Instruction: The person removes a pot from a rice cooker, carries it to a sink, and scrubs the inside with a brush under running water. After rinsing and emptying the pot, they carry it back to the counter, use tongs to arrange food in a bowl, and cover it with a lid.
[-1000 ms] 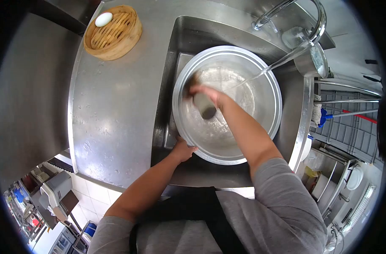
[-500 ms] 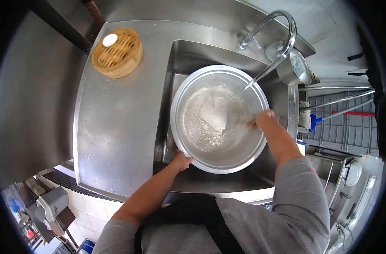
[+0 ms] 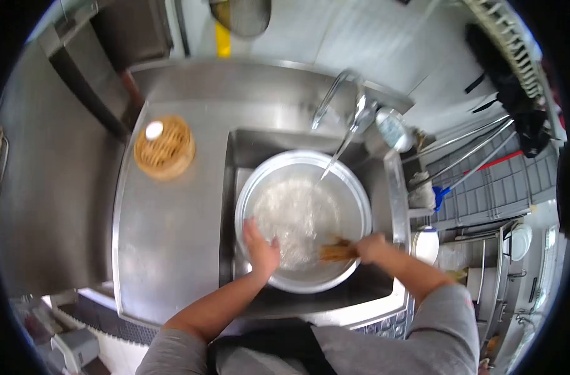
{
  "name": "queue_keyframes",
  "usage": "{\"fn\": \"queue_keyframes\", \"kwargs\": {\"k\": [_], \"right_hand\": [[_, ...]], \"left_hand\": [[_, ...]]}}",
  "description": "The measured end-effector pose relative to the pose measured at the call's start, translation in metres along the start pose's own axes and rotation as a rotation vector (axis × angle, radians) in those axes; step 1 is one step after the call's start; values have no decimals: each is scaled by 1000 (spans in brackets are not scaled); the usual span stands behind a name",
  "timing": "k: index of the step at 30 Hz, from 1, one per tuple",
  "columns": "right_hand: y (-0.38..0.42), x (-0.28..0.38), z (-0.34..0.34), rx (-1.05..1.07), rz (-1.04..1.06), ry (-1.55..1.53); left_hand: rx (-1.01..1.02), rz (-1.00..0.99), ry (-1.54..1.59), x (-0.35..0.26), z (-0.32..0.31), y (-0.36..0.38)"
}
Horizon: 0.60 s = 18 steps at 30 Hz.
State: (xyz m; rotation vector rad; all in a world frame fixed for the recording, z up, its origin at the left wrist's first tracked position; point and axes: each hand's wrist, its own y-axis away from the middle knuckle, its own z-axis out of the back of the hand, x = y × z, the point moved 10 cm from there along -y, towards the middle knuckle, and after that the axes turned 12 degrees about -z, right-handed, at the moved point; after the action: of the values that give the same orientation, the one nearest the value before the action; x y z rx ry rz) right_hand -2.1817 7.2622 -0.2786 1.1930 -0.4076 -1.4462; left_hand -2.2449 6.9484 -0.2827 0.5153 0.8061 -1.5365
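A large round metal basin (image 3: pixel 365 215) sits in the steel sink, with water inside it. From the curved faucet (image 3: pixel 360 106) a stream runs into the basin. My right hand (image 3: pixel 370 248) is closed round a brown brush-like tool (image 3: pixel 337 250), blurred by motion, over the basin's right side. Over the basin's lower left part is my left hand (image 3: pixel 262 249), its fingers and thumb apart and nothing in it.
On the steel counter (image 3: pixel 166 244) to the left stands a round bamboo steamer (image 3: pixel 166 153) with a white oval object (image 3: pixel 154 130) on top. A metal container (image 3: pixel 391 132) is behind the sink at the right. Mop handles lean farther right.
My left hand has let go of the basin's rim and moved up over the basin. My right hand has moved with the tool toward the near side. The camera view has tilted up.
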Motion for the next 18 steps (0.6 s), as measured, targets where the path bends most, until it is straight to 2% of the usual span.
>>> {"fn": "queue_keyframes", "kwargs": {"k": [1,2,3,4,5,6,7,9,10,11,12,13,14,15,16,17,18], "right_hand": [[22,3,9,-88,-1,-92],[30,5,10,-184,4,-234],[40,5,3,-170,-41,-281],[42,7,-36,-87,-59,-167],[40,2,-66,8,-77,-59],[50,-7,-63,33,-70,-116],[71,-17,-57,60,-63,-171],[135,-63,-11,-82,-105,-443],[147,-100,-10,-130,-160,-657],[165,-137,5,-545,35,-948],[263,-156,69,-460,-200,-1143],[315,-181,104,-540,-329,-1177],[363,-211,140,-1019,-200,-1050],[403,-234,170,-1160,-152,-1167],[447,-259,210,-1544,-246,-679],[466,-295,241,-1473,-308,-1082],[517,-279,295,-1888,-151,-743]], "left_hand": [[-34,-47,24,-24,-9,-34],[39,-113,199,-52,-32,-70],[117,-184,371,-85,-52,-103],[86,-233,398,-114,-58,-134],[245,-166,512,-133,-84,-156],[418,-100,610,-148,-110,-171],[409,-126,723,-159,-126,-182],[582,10,995,-167,-152,-183],[593,-10,1007,-176,-145,-183],[554,-9,944,-178,-128,-183],[515,-1,878,-175,-116,-183],[524,-6,880,-170,-119,-181],[466,-41,831,-160,-122,-184],[406,-75,781,-148,-126,-187],[369,-120,786,-141,-133,-190],[371,-120,784,-137,-128,-185],[284,-271,776,-145,-107,-182]]}}
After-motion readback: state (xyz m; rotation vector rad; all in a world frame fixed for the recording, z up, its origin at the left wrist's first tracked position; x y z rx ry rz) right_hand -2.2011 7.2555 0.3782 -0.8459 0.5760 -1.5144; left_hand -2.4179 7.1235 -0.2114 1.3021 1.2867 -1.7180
